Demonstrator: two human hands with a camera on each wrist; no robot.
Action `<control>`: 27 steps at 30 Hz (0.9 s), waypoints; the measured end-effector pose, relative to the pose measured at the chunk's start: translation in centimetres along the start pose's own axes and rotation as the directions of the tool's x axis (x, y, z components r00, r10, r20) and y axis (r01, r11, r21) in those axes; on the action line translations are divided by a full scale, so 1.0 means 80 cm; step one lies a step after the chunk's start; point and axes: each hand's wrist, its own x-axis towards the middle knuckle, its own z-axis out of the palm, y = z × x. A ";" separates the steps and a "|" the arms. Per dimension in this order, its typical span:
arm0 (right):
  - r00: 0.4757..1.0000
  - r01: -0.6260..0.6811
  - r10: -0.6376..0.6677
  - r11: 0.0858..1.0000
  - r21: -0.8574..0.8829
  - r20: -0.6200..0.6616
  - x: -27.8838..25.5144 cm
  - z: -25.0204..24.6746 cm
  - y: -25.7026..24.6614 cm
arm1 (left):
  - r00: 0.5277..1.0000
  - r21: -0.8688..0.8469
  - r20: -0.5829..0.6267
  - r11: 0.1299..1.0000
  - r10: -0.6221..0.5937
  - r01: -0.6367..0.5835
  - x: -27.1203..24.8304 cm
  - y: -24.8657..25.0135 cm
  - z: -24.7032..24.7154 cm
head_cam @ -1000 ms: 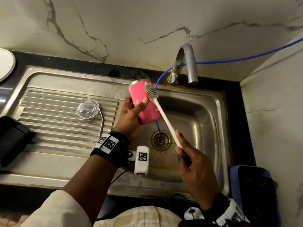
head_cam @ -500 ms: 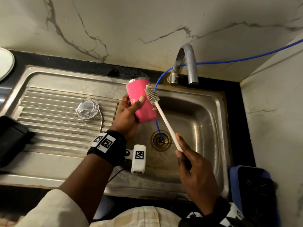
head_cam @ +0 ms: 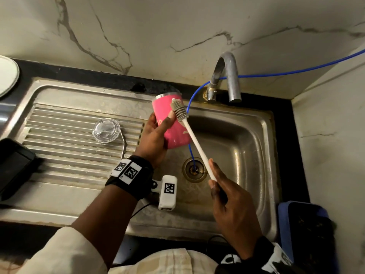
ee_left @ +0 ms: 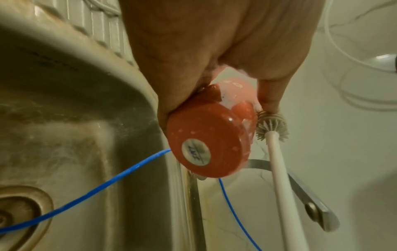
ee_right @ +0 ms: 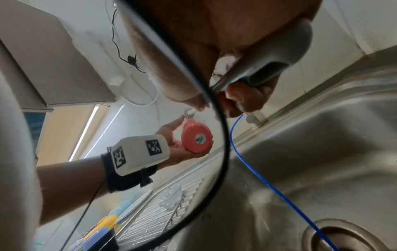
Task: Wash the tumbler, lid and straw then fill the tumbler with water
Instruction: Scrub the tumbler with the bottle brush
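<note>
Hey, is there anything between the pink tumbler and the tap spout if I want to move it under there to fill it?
Nothing solid. The pink tumbler is held left of the tap spout, over the sink. Only the brush, against the tumbler's right side, and a thin blue tube lie between them.

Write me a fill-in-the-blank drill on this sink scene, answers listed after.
1. The left hand grips the ____ tumbler.
2. The right hand holds a bottle brush whose bristle head lies against the tumbler's ____.
3. The clear lid lies on the sink's ____.
4. A blue hose runs down into the ____.

Answers: pink; outside; drainboard; drain
</note>
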 end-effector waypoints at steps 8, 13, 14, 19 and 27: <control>0.994 -0.044 0.046 0.999 0.025 -0.094 0.020 -0.006 -0.001 | 0.992 0.138 0.124 0.990 0.004 -0.021 -0.012 -0.017 0.014; 0.999 -0.005 0.004 1.000 -0.008 -0.038 -0.005 -0.003 -0.001 | 0.999 -0.008 0.033 1.000 0.015 -0.015 -0.004 -0.005 0.011; 0.999 -0.007 0.007 1.000 -0.001 -0.032 -0.009 -0.003 0.000 | 1.000 -0.012 0.024 1.000 0.013 -0.013 -0.004 -0.004 0.008; 0.993 -0.065 0.067 0.998 0.025 -0.095 0.007 -0.005 0.001 | 0.991 0.080 0.129 0.997 -0.026 0.016 -0.016 -0.018 0.012; 0.998 -0.045 0.045 0.999 0.014 -0.049 -0.010 -0.004 -0.001 | 1.000 -0.092 0.028 0.996 -0.014 0.017 -0.007 0.007 0.018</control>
